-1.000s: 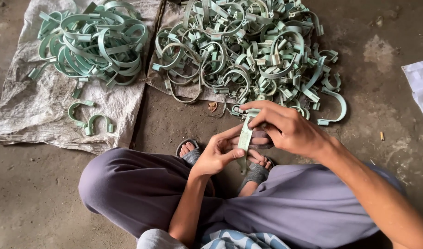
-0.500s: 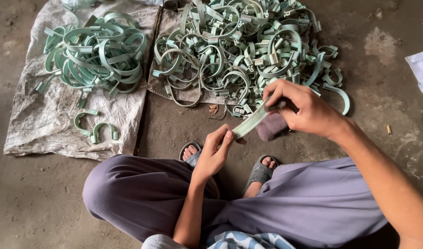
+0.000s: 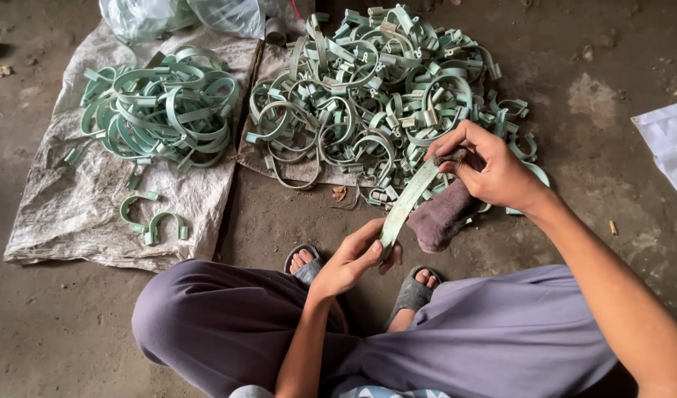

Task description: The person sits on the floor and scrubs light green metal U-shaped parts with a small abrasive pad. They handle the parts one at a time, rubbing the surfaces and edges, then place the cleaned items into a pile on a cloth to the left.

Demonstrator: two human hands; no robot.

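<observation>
Head view: hands (image 3: 353,258) on green strap (image 3: 406,203).

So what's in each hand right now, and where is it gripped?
The left hand pinches the lower end of a pale green strap. The right hand holds its upper end together with a brownish cloth.

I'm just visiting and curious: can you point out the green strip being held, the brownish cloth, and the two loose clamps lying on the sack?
green strip (image 3: 406,205), head view, middle of its length.
brownish cloth (image 3: 442,217), head view, hanging lower part.
two loose clamps (image 3: 153,219), head view, arch of the right one.
</observation>
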